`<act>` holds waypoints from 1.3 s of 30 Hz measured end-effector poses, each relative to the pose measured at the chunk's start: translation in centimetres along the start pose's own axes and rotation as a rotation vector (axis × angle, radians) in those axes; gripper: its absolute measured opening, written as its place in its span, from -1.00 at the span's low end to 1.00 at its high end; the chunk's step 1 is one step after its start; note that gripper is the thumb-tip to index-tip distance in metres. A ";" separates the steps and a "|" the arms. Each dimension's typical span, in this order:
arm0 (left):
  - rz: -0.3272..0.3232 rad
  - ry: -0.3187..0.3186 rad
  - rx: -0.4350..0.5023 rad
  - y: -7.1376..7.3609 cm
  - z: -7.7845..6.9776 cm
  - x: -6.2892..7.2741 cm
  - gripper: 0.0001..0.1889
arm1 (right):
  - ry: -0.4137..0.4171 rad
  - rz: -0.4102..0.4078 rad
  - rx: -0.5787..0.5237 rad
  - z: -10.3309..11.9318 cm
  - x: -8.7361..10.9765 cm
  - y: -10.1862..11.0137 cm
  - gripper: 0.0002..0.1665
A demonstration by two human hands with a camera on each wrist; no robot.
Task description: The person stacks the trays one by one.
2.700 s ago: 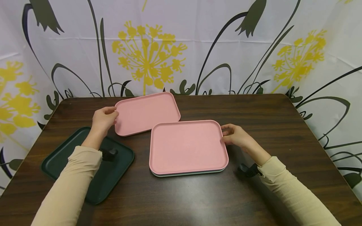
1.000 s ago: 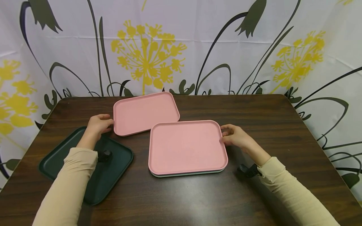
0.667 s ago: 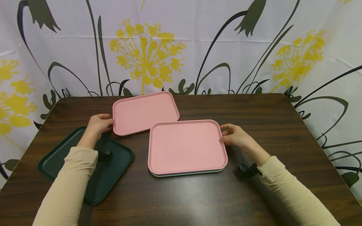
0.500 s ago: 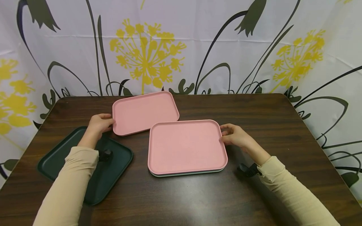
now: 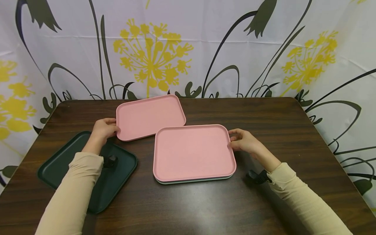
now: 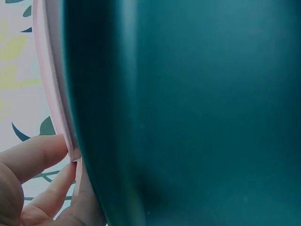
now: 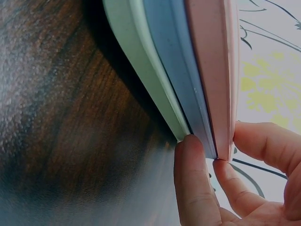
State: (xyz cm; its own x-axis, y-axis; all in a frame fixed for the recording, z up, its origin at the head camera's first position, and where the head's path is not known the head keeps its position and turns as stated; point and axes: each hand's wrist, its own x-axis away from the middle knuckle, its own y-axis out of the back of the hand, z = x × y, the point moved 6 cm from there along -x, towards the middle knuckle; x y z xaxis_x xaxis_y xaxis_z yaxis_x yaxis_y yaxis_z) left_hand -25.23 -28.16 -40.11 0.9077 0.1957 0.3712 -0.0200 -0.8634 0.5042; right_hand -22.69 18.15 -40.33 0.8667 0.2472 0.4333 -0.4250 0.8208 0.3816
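Note:
My left hand (image 5: 103,130) pinches the left short edge of the far pink tray (image 5: 151,117), thumb over the rim and fingertips at its outer side. That tray lies askew, its near right corner by the front stack. On the right, my right hand (image 5: 245,142) holds the right edge of the stack topped by a pink tray (image 5: 194,153). The right wrist view shows a blue-grey tray (image 7: 171,52) beneath it and a light green tray (image 7: 136,56) lowest, with the thumb on the pink rim and fingertips against the stacked edges. A dark green tray (image 5: 117,176) lies under my left forearm.
The trays are on a dark wood-grain table (image 5: 176,209). Behind it hangs a white cloth (image 5: 217,19) printed with yellow flowers and grey stems. A black wrist camera (image 5: 258,177) sits below the right wrist.
My left hand drew back a little to the left from the far pink tray's rim, then came in again onto it. The right hand stays at the stack; the head view shifts slightly.

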 end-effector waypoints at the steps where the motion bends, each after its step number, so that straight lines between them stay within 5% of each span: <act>1: -0.003 0.003 -0.004 0.0 0.0 0.0 -0.33 | -0.001 0.000 0.000 0.0 0.0 0.0 -0.28; 25: -0.044 0.009 -0.036 1.2 0.2 0.7 -0.38 | 0.000 0.003 0.002 0.1 0.2 -0.3 -0.28; 39: -0.028 -0.026 0.056 1.4 -0.2 1.0 -0.39 | -0.002 -0.002 0.009 0.0 0.0 -0.2 -0.28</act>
State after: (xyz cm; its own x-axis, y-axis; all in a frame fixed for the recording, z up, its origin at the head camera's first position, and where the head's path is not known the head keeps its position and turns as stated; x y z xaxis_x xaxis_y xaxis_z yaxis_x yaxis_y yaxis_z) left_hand -24.46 -29.10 -38.85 0.9182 0.2083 0.3370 0.0280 -0.8825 0.4694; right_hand -22.62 18.01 -40.37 0.8670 0.2441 0.4344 -0.4253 0.8167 0.3901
